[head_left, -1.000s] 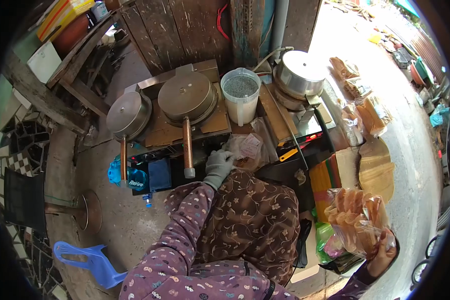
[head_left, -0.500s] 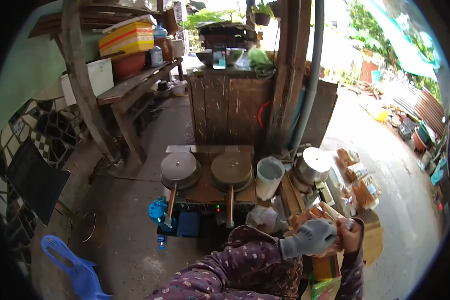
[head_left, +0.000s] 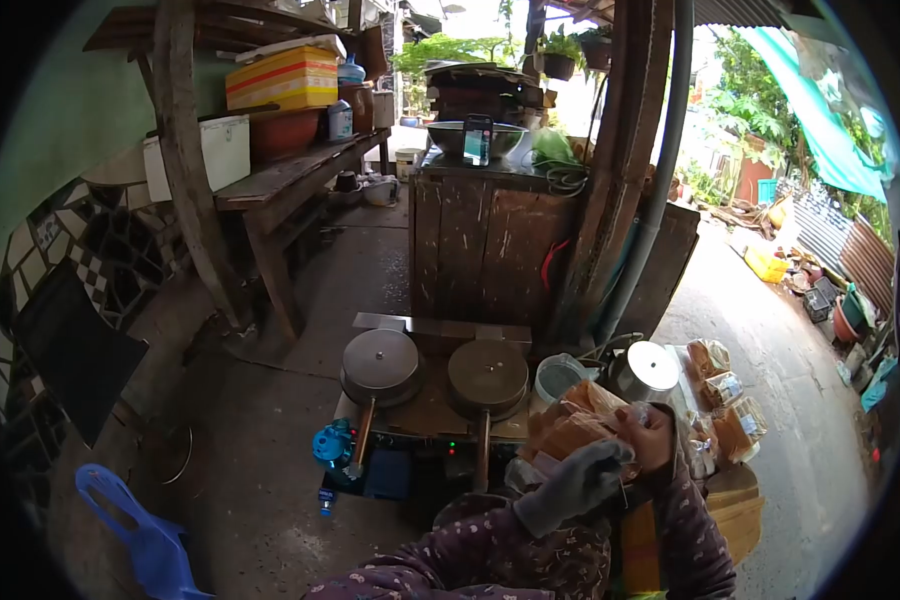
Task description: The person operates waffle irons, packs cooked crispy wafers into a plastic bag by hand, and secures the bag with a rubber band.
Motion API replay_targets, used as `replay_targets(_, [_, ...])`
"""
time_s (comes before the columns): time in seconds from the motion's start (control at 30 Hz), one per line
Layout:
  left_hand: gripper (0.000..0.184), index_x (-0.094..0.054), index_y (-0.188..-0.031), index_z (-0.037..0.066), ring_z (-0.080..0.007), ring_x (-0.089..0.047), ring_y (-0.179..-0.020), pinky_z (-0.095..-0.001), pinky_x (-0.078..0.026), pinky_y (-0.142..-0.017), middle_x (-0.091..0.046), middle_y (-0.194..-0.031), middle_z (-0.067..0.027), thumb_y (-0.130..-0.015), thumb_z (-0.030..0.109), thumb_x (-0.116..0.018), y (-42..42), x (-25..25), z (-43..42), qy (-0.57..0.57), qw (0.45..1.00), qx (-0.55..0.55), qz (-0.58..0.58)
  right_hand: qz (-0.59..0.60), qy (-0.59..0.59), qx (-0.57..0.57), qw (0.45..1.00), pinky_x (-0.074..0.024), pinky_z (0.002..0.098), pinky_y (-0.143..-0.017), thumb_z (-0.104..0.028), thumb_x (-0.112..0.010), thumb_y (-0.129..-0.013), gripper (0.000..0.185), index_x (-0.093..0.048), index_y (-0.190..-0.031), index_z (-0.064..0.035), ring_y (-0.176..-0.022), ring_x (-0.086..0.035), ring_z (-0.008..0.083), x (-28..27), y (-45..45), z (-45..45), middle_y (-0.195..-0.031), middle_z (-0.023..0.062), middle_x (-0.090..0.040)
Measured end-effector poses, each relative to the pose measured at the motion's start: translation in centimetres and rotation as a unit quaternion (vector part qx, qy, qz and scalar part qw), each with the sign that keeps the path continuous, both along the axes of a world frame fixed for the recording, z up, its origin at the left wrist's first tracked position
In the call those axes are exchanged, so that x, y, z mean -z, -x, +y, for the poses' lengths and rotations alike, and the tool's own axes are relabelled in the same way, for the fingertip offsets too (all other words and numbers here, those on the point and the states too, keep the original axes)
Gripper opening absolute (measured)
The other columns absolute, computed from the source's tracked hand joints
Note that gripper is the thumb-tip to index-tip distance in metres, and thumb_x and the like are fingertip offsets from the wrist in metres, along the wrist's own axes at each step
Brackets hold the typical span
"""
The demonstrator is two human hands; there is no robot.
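My right hand (head_left: 650, 436), bare, is closed on the gathered neck of a clear plastic bag (head_left: 573, 418) of thin brown wafers. The bag hangs to the left, in front of the clear jug (head_left: 560, 376). My left hand (head_left: 580, 487), in a grey glove, is just below and left of the right one, its fingers curled together beside the bag's neck. What they pinch is too small to make out. Two round pans with lids, one silvery (head_left: 381, 362) and one browner (head_left: 487, 374), lie left of the bag, their long handles toward me.
A lidded metal pot (head_left: 650, 370) stands behind my hands. Packed bags (head_left: 738, 430) lie to the right. A blue bottle (head_left: 334, 446) is at the left front, a blue plastic chair (head_left: 150, 545) lower left. A wooden cabinet (head_left: 500, 245) and a post (head_left: 620, 170) rise behind.
The packed bag has come from the lower right to the middle, and my left hand has left the other bag to join my right hand at its neck. The view has tilted up.
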State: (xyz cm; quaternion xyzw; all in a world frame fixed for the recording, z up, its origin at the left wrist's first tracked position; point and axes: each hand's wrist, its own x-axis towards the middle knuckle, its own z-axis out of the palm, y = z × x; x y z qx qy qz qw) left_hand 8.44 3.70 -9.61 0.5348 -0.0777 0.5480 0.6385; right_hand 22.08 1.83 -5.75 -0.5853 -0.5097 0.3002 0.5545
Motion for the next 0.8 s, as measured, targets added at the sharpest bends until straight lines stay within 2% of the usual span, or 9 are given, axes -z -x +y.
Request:
replay_targets(0.03, [0.020, -0.053, -0.108, 0.010, -0.0065, -0.048, -0.058, -0.0186, -0.037, -0.048, -0.055, -0.083, 0.0003, -0.093, 0.022, -0.049, 0.1, 1.2, -0.1, 0.197, 0.944, 0.256, -0.061, 0.000, 0.002, 0.003, 1.000, -0.0358, 0.0209, -0.051, -0.023, -0.062, -0.087, 0.023, -0.063, -0.076, -0.0018, -0.057, -0.046, 0.0028, 0.1, 0.4, 0.6, -0.063, -0.0042, -0.054])
replay_targets(0.07, [0.024, -0.051, -0.114, 0.011, -0.0047, -0.048, -0.059, -0.0168, -0.036, -0.048, -0.056, -0.085, 0.0006, -0.094, 0.024, -0.047, 0.1, 1.9, -0.2, 0.373, 0.783, 0.484, -0.116, 0.017, -0.006, -0.010, 1.000, -0.0355, 0.0207, -0.050, -0.022, -0.062, -0.087, 0.022, -0.063, -0.077, -0.0020, -0.057, -0.047, 0.0028, 0.0, 0.8, 1.5, -0.063, -0.0040, -0.054])
replay_targets(0.27, [0.043, -0.033, -0.139, 0.014, -0.0068, -0.048, -0.064, -0.0167, -0.038, -0.055, -0.056, -0.091, -0.0003, -0.098, 0.021, -0.039, 1.6, -2.9, -0.7, 0.435, 0.864, 0.255, -0.005, 0.023, 0.094, 0.003, 0.995, -0.0362, 0.0212, -0.043, -0.019, -0.060, -0.087, 0.019, -0.063, -0.078, -0.0021, -0.051, -0.049, 0.0041, -4.0, 1.8, 2.8, -0.064, -0.0024, -0.057])
replay_targets(0.33, [0.044, -0.031, -0.141, 0.014, -0.0065, -0.048, -0.065, -0.0169, -0.038, -0.055, -0.055, -0.089, -0.0012, -0.098, 0.023, -0.038, 0.5, -0.5, 0.0, 0.232, 0.967, 0.091, 0.046, 0.038, 0.097, -0.013, 0.995, -0.0372, 0.0206, -0.043, -0.019, -0.059, -0.087, 0.018, -0.063, -0.082, -0.0018, -0.051, -0.049, 0.0038, -5.1, 2.6, 2.7, -0.067, -0.0020, -0.059])
replay_targets(0.4, [0.043, -0.033, -0.138, 0.012, -0.0075, -0.049, -0.066, -0.0181, -0.040, -0.055, -0.056, -0.088, -0.0038, -0.097, 0.025, -0.038, 1.3, -1.2, 0.8, 0.176, 0.976, 0.127, 0.017, 0.043, 0.110, -0.063, 0.991, -0.0379, 0.0198, -0.045, -0.022, -0.060, -0.088, 0.021, -0.063, -0.090, -0.0011, -0.053, -0.050, 0.0035, -5.2, 1.5, 2.9, -0.069, -0.0010, -0.060])
replay_targets(0.47, [0.041, -0.041, -0.133, 0.010, -0.0099, -0.051, -0.067, -0.0203, -0.042, -0.056, -0.056, -0.087, -0.0078, -0.096, 0.028, -0.039, 4.2, -3.4, 2.9, 0.277, 0.884, 0.367, -0.084, 0.032, 0.062, -0.084, 0.994, -0.0380, 0.0197, -0.045, -0.023, -0.061, -0.088, 0.023, -0.062, -0.092, -0.0011, -0.052, -0.049, 0.0033, -4.4, 0.4, 3.7, -0.069, -0.0010, -0.060])
replay_targets(0.6, [0.025, -0.060, -0.093, 0.005, -0.0137, -0.055, -0.071, -0.0220, -0.044, -0.057, -0.057, -0.092, -0.0140, -0.087, 0.026, -0.050, 7.4, -4.9, 7.9, 0.061, 0.971, 0.230, -0.020, -0.081, 0.169, -0.047, 0.981, -0.0362, 0.0192, -0.043, -0.026, -0.060, -0.089, 0.021, -0.060, -0.085, -0.0045, -0.047, -0.045, 0.0009, -10.5, 1.0, 2.1, -0.063, -0.0032, -0.056])
replay_targets(0.67, [0.017, -0.061, -0.089, 0.008, -0.0174, -0.057, -0.082, -0.0268, -0.047, -0.067, -0.057, -0.097, -0.0136, -0.082, 0.022, -0.055, 8.5, -5.8, 9.0, -0.139, 0.984, -0.102, 0.048, -0.133, 0.158, -0.055, 0.977, -0.0353, 0.0191, -0.042, -0.025, -0.059, -0.089, 0.021, -0.058, -0.083, -0.0044, -0.047, -0.044, 0.0011, -11.9, 0.6, 1.5, -0.062, -0.0029, -0.054])
replay_targets(0.8, [0.013, -0.065, -0.087, 0.016, -0.0238, -0.053, -0.104, -0.0379, -0.044, -0.089, -0.055, -0.108, -0.0098, -0.075, 0.017, -0.062, 11.5, -10.3, 11.1, -0.463, 0.722, -0.483, 0.178, -0.180, 0.118, -0.058, 0.975, -0.0349, 0.0194, -0.042, -0.021, -0.059, -0.089, 0.018, -0.055, -0.086, -0.0037, -0.049, -0.044, 0.0022, -14.6, 1.8, -0.3, -0.064, -0.0032, -0.051])
